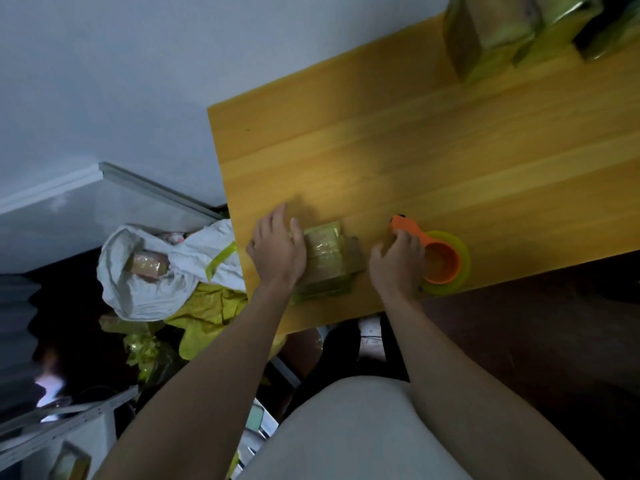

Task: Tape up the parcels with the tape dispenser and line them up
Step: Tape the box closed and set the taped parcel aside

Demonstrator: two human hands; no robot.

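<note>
Sitting near the lower edge of the desk (pixel 381 150), just left of centre frame, the parcel (pixel 327 258) is a small box already wrapped in yellowish tape, with a bare cardboard flap showing at its right side. Left hand (pixel 278 249) rests on the parcel's left end, fingers fairly straight and spread, thumb lying along the top; it looks to be steadying rather than gripping. Right hand (pixel 398 259) is curled over the handle of the orange tape dispenser (pixel 440 258), which sits on the desk just right of the parcel, apart from it, with its yellow-green roll flat down. Fingertip contact is partly hidden, so how firm the hold is cannot be told. Judgement: step in hand is picking up the dispenser to tape the exposed flap. To do it well, keep the left hand pressing the box flat so it does not slide toward the desk edge, start the tape on an already covered face, then draw across the flap under tension and tear cleanly. Finished parcels (pixel 491 32) stand in the upper right of the frame, well apart. Below the desk at left, a white sack (pixel 138 289) holds another parcel, with yellow wrapping (pixel 207 313) crumpled beside it.
</note>
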